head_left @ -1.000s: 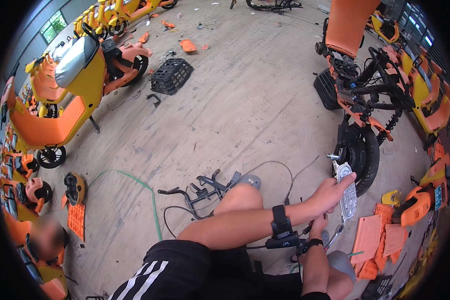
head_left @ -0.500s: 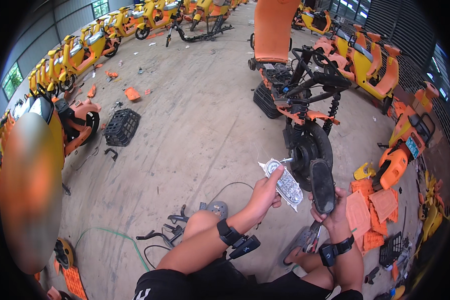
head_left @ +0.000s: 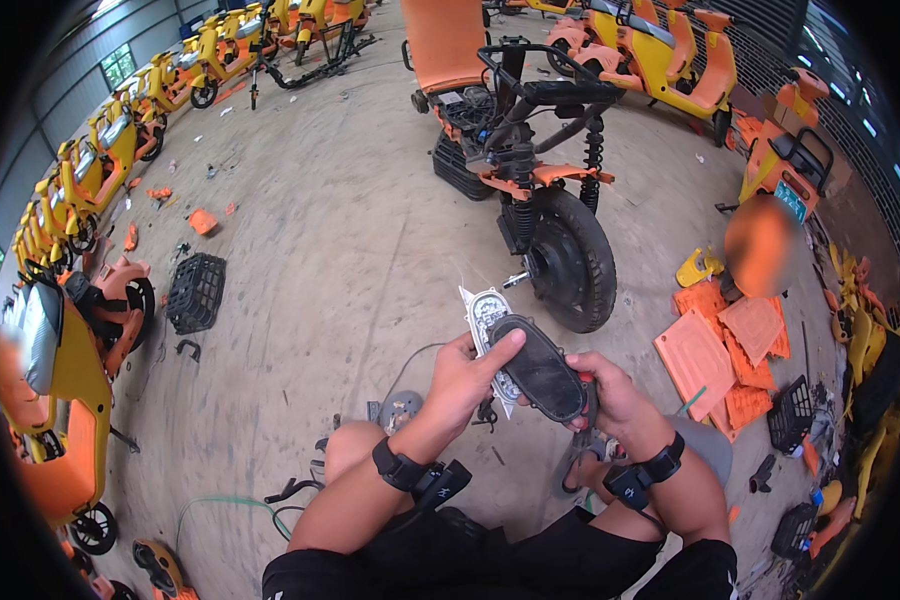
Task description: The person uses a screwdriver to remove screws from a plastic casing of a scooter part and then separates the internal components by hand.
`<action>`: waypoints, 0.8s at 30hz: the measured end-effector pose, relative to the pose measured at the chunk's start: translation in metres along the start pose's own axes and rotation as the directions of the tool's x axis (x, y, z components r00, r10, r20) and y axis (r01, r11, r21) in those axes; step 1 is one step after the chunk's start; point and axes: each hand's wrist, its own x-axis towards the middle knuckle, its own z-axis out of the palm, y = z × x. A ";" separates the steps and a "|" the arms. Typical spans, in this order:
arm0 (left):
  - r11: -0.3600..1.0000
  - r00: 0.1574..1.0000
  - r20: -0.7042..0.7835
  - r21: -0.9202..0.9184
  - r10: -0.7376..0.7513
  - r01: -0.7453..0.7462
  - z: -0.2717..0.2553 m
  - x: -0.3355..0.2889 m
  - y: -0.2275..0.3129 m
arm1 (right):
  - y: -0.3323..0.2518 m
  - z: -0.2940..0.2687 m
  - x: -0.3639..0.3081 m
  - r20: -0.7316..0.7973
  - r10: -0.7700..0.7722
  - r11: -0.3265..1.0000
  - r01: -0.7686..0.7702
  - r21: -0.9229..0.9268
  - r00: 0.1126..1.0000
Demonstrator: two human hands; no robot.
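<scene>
My left hand [head_left: 460, 382] is closed on a silver oval housing [head_left: 488, 308] with small pointed tabs on its rim. Its thumb presses on a black oval cover [head_left: 542, 372], which overlaps the housing and hides much of its shiny textured face. At the cover's right end, my right hand [head_left: 610, 400] is closed on a red-handled tool [head_left: 587, 388] and touches the cover's edge. The tool's working end is too hidden to tell its kind. Just beyond both hands stands the black wheel [head_left: 575, 262] of a stripped scooter [head_left: 515, 130], its axle pointing toward the housing.
Orange panels [head_left: 692, 350] and a yellow part [head_left: 698, 267] lie on the floor to the right. A black basket [head_left: 196, 292] sits at left. Yellow and orange scooters [head_left: 60, 400] line both sides. A green cord [head_left: 215, 500] and handlebar-like parts [head_left: 295, 488] lie near my left knee.
My hands have come together, laying the black cover partly over the silver housing; before, they were held apart. The view has shifted right, and the tool's red handle now shows by my right hand.
</scene>
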 end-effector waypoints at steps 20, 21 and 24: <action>0.993 0.998 -0.028 0.100 -0.064 0.067 0.000 -0.005 -0.002 | -0.014 0.022 -0.019 -0.100 -0.295 0.899 0.241 -0.366 0.950; 0.992 0.999 0.001 0.120 -0.039 0.039 -0.002 -0.005 0.001 | -0.015 0.023 -0.019 -0.108 -0.313 0.905 0.261 -0.336 0.944; 0.973 0.999 0.029 0.229 0.017 -0.023 -0.001 -0.005 -0.003 | -0.014 0.020 -0.013 -0.133 -0.308 0.932 0.270 -0.244 0.942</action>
